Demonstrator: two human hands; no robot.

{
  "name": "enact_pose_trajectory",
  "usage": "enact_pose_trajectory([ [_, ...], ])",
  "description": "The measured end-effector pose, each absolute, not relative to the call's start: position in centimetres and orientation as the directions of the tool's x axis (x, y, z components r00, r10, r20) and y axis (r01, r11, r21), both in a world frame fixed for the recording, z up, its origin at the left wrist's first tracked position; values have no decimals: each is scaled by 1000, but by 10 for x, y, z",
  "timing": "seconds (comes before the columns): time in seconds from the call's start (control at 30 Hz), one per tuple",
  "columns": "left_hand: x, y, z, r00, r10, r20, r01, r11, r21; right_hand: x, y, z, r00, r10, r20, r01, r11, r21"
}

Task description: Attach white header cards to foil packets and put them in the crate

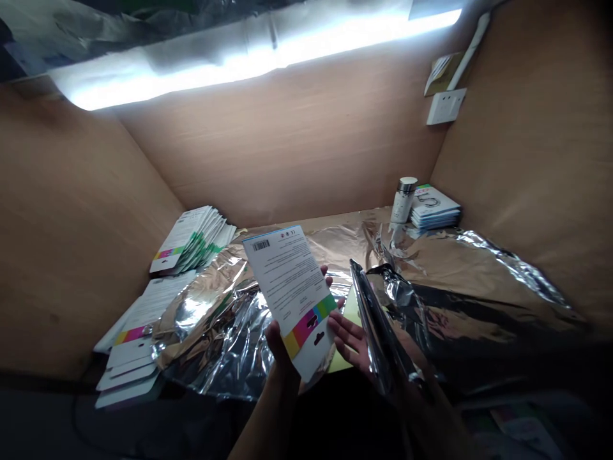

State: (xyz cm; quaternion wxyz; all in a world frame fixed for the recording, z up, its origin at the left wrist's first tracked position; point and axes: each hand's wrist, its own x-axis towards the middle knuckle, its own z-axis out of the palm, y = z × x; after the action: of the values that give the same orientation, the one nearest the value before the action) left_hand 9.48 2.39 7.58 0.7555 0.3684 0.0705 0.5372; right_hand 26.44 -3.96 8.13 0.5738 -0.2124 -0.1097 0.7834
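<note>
The crinkled foil sheet [445, 268] spreads over the tabletop; its slick folds could let anything set down slide. Near its left side, the fanned card stack [178, 233] leans unevenly, so a bump could spill it. The printed card [291, 281] is tilted above the foil, the left hand [282, 351] pinching it between thumb and fingers; a hard squeeze could crease it. The right hand [352, 338] grips glossy packets [371, 319], its fingers partly extended beside the card; loose hold could drop them.
</note>
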Motion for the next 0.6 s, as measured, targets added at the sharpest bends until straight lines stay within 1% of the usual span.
enact_pose_trajectory([
  [0.07, 95, 25, 72, 393, 873, 288, -776, 147, 614, 262, -42, 82, -222, 962, -156, -845, -270, -462],
  [0.17, 92, 24, 65, 399, 883, 249, -751, 158, 641, 260, -46, 81, -157, 983, -95, -839, -184, -511],
  [0.27, 91, 20, 61, 407, 887, 218, -716, 162, 679, 257, -47, 80, -122, 984, -132, -843, -173, -509],
  [0.37, 92, 15, 57, 385, 901, 201, -716, 154, 681, 255, -42, 80, -125, 978, -169, -841, -194, -506],
  [0.43, 93, 12, 56, 370, 912, 177, -717, 159, 679, 255, -36, 81, -208, 956, -208, -841, -283, -462],
  [0.5, 93, 13, 54, 375, 912, 168, -707, 163, 689, 254, -31, 81, -300, 921, -247, -849, -376, -371],
  [0.6, 93, 16, 53, 421, 894, 153, -660, 186, 728, 253, -28, 79, -340, 895, -289, -873, -414, -256],
])
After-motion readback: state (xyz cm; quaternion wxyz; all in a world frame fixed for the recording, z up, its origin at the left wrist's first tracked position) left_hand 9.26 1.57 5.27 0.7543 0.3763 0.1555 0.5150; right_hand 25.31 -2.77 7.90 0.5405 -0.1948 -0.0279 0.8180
